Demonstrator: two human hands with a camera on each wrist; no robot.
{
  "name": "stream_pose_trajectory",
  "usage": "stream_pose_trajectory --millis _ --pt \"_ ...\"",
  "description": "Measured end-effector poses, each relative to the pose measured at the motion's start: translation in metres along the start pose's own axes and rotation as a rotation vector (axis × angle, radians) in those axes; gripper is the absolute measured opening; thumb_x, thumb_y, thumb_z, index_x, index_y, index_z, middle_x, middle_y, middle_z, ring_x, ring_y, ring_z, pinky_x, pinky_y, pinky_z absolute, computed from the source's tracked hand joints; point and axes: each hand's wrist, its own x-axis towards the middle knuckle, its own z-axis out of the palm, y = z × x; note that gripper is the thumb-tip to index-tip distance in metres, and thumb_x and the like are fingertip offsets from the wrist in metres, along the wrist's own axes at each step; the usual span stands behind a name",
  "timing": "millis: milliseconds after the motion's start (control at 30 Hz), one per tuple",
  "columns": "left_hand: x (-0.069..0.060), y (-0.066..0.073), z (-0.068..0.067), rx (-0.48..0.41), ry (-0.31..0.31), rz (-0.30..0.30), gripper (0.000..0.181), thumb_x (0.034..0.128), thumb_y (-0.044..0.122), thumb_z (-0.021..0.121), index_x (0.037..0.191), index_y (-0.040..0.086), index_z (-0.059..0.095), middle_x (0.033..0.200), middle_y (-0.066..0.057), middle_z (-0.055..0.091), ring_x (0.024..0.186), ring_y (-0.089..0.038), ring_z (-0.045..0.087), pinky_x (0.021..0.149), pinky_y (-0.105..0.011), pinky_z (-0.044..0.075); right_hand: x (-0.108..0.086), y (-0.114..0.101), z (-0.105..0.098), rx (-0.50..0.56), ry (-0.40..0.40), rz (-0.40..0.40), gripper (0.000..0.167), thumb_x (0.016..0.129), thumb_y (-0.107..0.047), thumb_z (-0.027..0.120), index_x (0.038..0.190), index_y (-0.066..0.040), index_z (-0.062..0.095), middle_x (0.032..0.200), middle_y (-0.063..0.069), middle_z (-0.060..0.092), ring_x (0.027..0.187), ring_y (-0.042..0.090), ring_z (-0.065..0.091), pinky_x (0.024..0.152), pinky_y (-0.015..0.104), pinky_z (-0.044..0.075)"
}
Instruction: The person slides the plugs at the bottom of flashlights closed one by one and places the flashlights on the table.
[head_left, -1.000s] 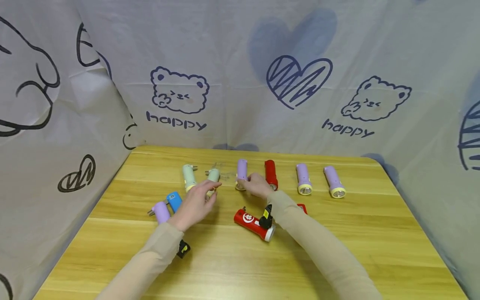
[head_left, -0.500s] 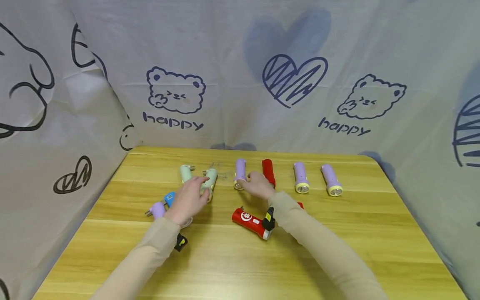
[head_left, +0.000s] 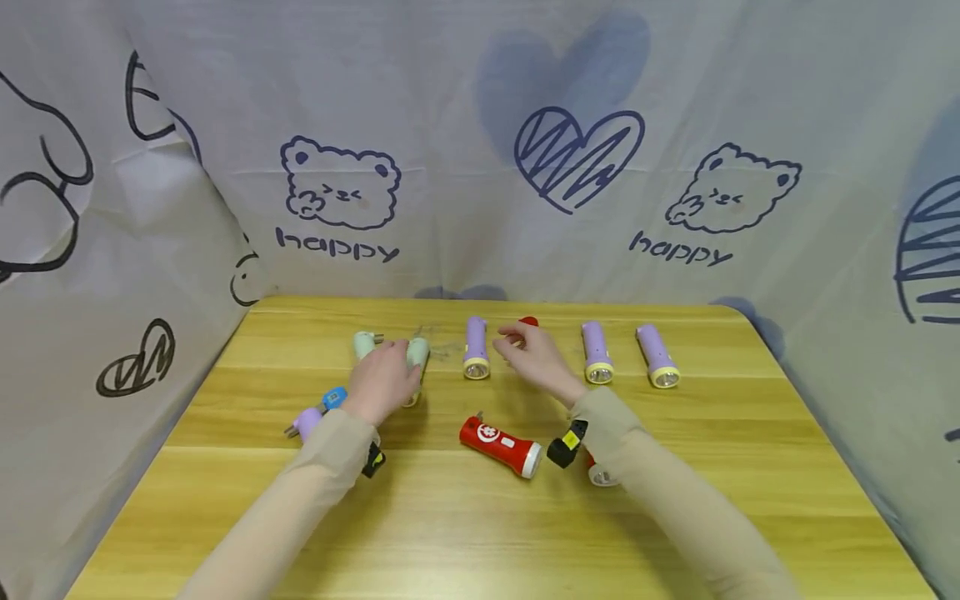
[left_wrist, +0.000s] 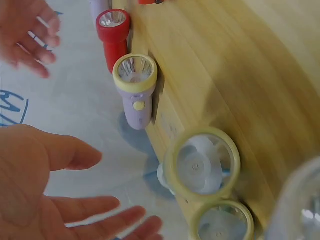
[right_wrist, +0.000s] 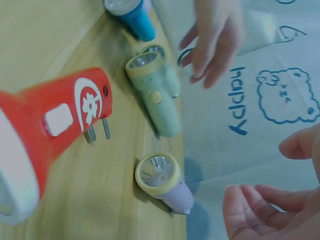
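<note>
Your left grip point(head_left: 382, 379) has thumb and fingers spread apart, up over the two pale green flashlights point(right_wrist: 162, 110). Your right grip point(head_left: 538, 358) is apart too — fingers loosely bent — over the back red flashlight point(left_wrist: 115, 52), just right of a purple flashlight point(head_left: 476, 342). You've also got a white-headed red flashlight point(head_left: 501, 447) lying nearer you on the worktop point(head_left: 457, 542), between your arms.

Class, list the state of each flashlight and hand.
Front red flashlight: lying, prongs out.
Back red flashlight: looks unlit.
Third red flashlight: mostly hidden.
Left green flashlight: prongs out.
Right green flashlight: looks unlit.
Leftmost purple flashlight: prongs out.
Center purple flashlight: looks unlit.
Right-center purple flashlight: looks unlit.
Rightmost purple flashlight: looks unlit.
Blue flashlight: partly hidden.
Left hand: holds nothing.
Right hand: loosely curled, holds nothing.
</note>
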Motion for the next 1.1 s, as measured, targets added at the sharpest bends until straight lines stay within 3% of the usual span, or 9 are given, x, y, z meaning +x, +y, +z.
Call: stream_pose_trajectory --millis 100,267,367,633,900,1100 --pt "0.007 0.004 0.005 0.031 -0.042 -0.041 0.053 0.0999 0.028 0.054 0.136 -0.01 0.051 0.127 -0.029 0.061 0.107 -0.043 0.064 0.087 -0.056 0.057 -0.007 0.003 -0.005 0.085 0.007 0.0 0.043 0.102 -0.023 0.054 0.138 0.001 0.057 0.119 0.022 0.066 0.1 0.033 0.068 0.078 0.03 0.057" --pt "0.016 0.008 0.01 0.038 -0.095 -0.124 0.048 0.0986 0.028 0.054 0.125 -0.012 0.055 0.113 -0.027 0.064 0.091 -0.037 0.064 0.068 -0.049 0.057 -0.016 0.01 -0.006 0.184 -0.003 -0.004 0.04 0.102 -0.016 0.053 0.134 0.007 0.057 0.118 0.028 0.065 0.101 0.037 0.069 0.085 0.034 0.061" --pt "0.021 0.009 0.012 0.043 -0.128 -0.156 0.045 0.0982 0.027 0.054 0.122 -0.012 0.055 0.11 -0.026 0.065 0.088 -0.035 0.065 0.064 -0.045 0.056 -0.02 0.014 -0.005 0.224 -0.018 0.012 0.038 0.102 -0.015 0.053 0.134 0.007 0.057 0.122 0.028 0.065 0.103 0.034 0.069 0.088 0.035 0.062" --pt "0.034 0.013 0.018 0.086 -0.215 -0.162 0.033 0.0973 0.025 0.057 0.112 -0.004 0.065 0.124 -0.024 0.066 0.096 -0.035 0.068 0.068 -0.044 0.058 -0.029 0.018 -0.003 0.309 -0.043 0.023 0.036 0.103 -0.014 0.05 0.132 0.007 0.058 0.123 0.03 0.064 0.099 0.025 0.069 0.091 0.037 0.061" --pt "0.04 0.014 0.026 0.122 -0.218 -0.12 0.016 0.0929 0.018 0.062 0.093 0.002 0.064 0.104 -0.021 0.07 0.084 -0.032 0.066 0.065 -0.043 0.054 -0.032 0.023 0.001 0.343 -0.06 0.062 0.037 0.105 -0.015 0.049 0.134 0.007 0.056 0.123 0.029 0.063 0.104 0.034 0.067 0.093 0.038 0.061" --pt "0.044 0.017 0.03 0.067 -0.237 -0.151 0.017 0.093 0.019 0.063 0.088 0.003 0.065 0.096 -0.016 0.069 0.079 -0.028 0.063 0.065 -0.039 0.052 -0.032 0.023 0.001 0.355 -0.062 0.067 0.038 0.106 -0.016 0.049 0.135 0.007 0.055 0.125 0.031 0.062 0.105 0.035 0.067 0.093 0.038 0.061"
